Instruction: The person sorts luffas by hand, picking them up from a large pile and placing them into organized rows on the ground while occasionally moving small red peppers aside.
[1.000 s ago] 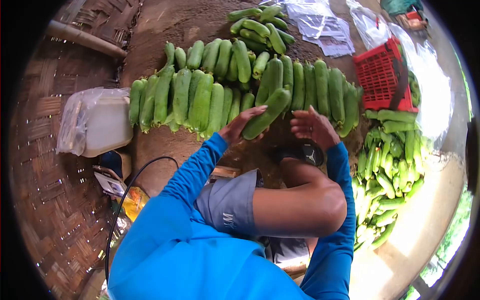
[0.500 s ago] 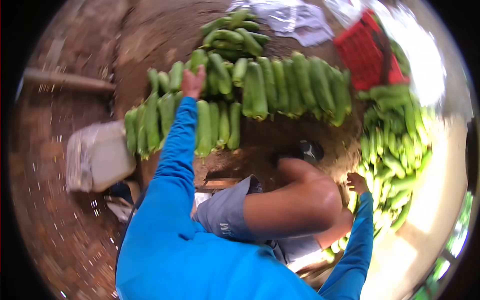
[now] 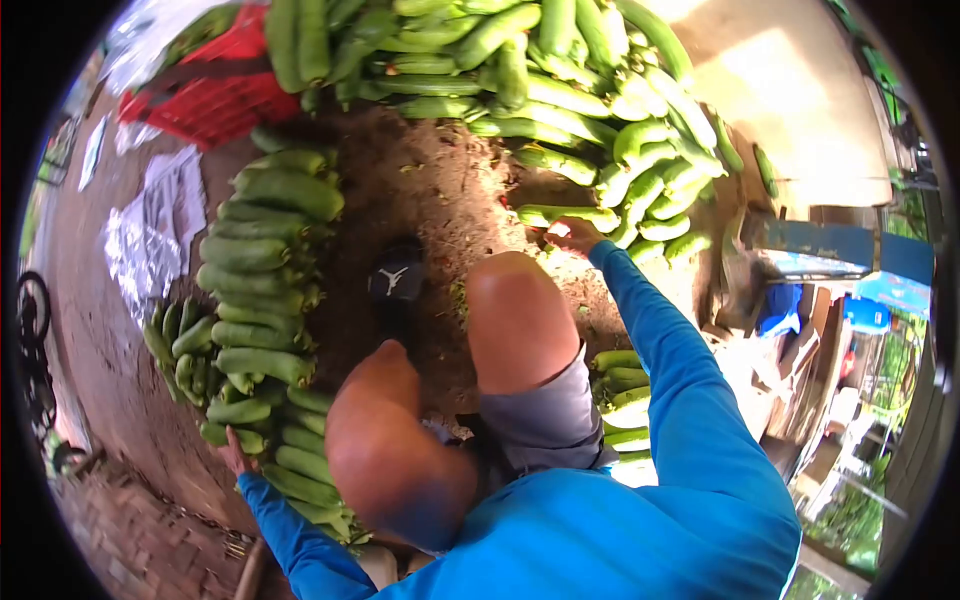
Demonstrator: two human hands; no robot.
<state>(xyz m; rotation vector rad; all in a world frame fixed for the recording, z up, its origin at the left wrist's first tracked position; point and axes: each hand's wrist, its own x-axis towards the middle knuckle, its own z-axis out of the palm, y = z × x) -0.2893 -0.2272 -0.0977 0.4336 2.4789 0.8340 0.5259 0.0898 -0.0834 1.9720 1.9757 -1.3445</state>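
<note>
Long green gourds lie in a row on the dirt floor to my left. My left hand [image 3: 240,455] is at the outer edge of that row, fingers stretched out, touching the end of a gourd [image 3: 235,437]. Ahead of my right knee, my right hand [image 3: 575,237] reaches to the near edge of a large sunlit pile of gourds [image 3: 560,100]. Its fingers look apart, beside and partly over a single gourd [image 3: 600,218]; a firm grip is not visible.
A red crate [image 3: 225,85] with gourds in it stands at the far left, near a crumpled pale plastic sheet [image 3: 150,230]. A smaller heap of gourds [image 3: 190,345] lies beyond the row. More gourds [image 3: 625,430] are beside my right thigh. A blue beam [image 3: 840,245] is at the right.
The view has turned to the right, towards the large pile. My left hand is still at the gourd row; my right hand has reached forward to the pile's near edge.
</note>
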